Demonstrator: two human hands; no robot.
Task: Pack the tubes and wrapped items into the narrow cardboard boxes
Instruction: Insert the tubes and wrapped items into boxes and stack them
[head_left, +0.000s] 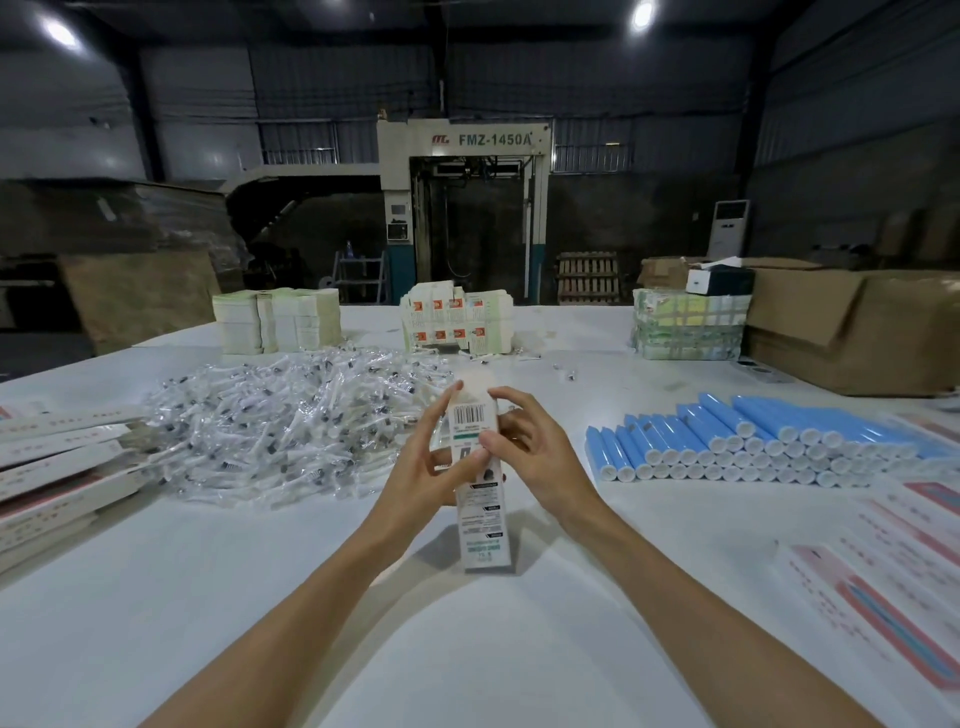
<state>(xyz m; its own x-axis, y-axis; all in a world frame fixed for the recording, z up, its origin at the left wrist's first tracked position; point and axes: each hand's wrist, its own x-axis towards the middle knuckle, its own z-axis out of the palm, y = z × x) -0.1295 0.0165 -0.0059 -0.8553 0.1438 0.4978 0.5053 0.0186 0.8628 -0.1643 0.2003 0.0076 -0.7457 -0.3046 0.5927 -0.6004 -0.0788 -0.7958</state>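
On the white table (467, 649), at nine o'clock from the centre, long narrow boxes (57, 467) lie stacked flat against the left edge. Just to their right, at about ten o'clock, spreads a wide heap of clear-wrapped items (291, 426). Behind the heap, at eleven o'clock, stands a block of pale flat cartons (275, 319), and at twelve o'clock another block with orange print (457, 322).

In the middle, the left hand (431, 467) grasps a narrow cardboard box (480, 499) from its left side, with fingers curled round it and the forefinger reaching up toward the top end. The box stands nearly upright with its barcode face toward the camera and its lower end down at the table. The right hand (535, 452) grasps the same box from the right, thumb pressed on the printed face and fingers curved behind.

At two o'clock, well apart from the hands, blue tubes (753, 441) with white caps lie in stacked rows. Behind them, at one o'clock, sits a strapped bundle of cartons (685, 327), touching a large brown carton (852, 332). At four o'clock lie pink-printed flat packs (893, 582).
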